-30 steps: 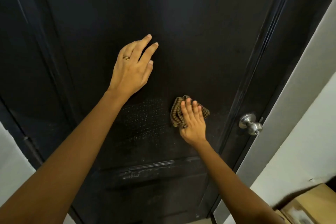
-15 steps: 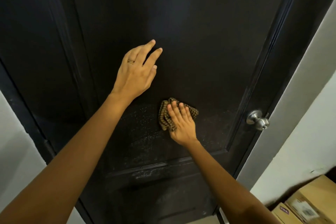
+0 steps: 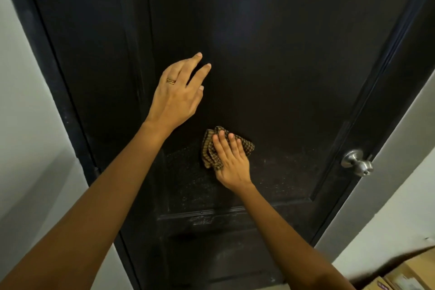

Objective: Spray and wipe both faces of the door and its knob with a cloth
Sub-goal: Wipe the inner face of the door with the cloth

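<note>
Cloth (image 3: 208, 150) — soft, limp, likely to bunch — is being pressed against the door (image 3: 294, 73), on its middle panel, by the straight fingers of the right hand (image 3: 231, 165); a flat palm over its centre is judged the surest hold. The left hand (image 3: 177, 96) is being held above, fingers loose and empty.

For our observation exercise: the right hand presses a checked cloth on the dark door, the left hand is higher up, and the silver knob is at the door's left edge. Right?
Not quite: the head view shows the silver knob at the door's right edge, not left. The right hand presses the checked cloth, with the left hand higher up.
</note>
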